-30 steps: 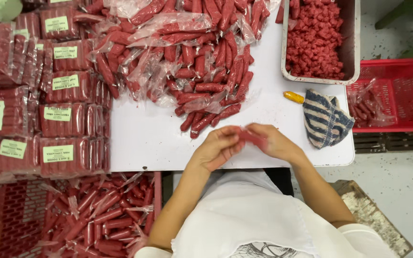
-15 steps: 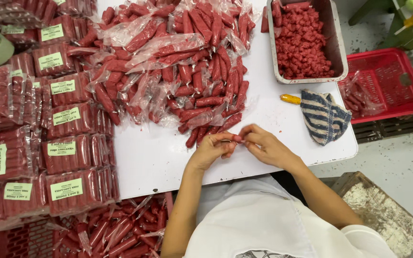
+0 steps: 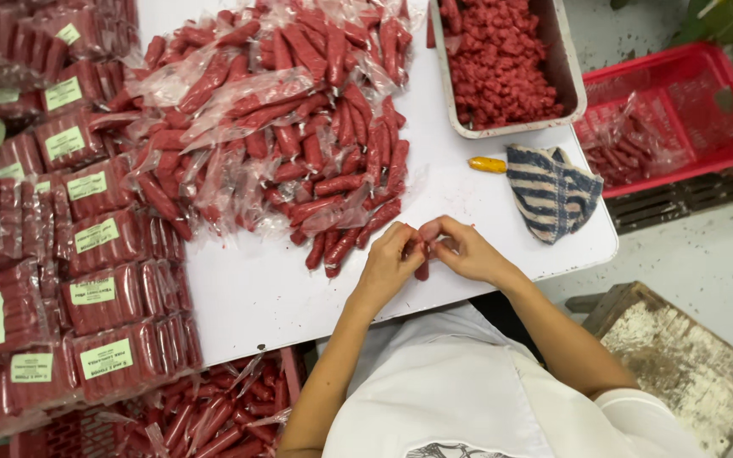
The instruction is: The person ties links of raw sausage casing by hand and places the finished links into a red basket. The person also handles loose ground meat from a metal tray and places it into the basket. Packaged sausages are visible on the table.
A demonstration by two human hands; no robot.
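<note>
White table (image 3: 485, 220) carries a heap of red wrapped sausages (image 3: 290, 127) just beyond both hands, a metal tray (image 3: 572, 93) and striped cloth (image 3: 553, 188) farther right. Left hand (image 3: 390, 265) and right hand (image 3: 467, 251) pinch one small sausage (image 3: 422, 270) between closed fingertips; it looks light, soft, slippery in film, best gripped at its ends.

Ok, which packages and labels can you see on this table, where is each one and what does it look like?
Stacked clear flat packs of red sausages: left edge of the white table.
Pale green rectangular labels: one on each pack.
Loose clear-wrapped red sausages: heap at centre top.
Clear bag of red sausages: inside the red plastic crate, right.
No signs or screens.
</note>
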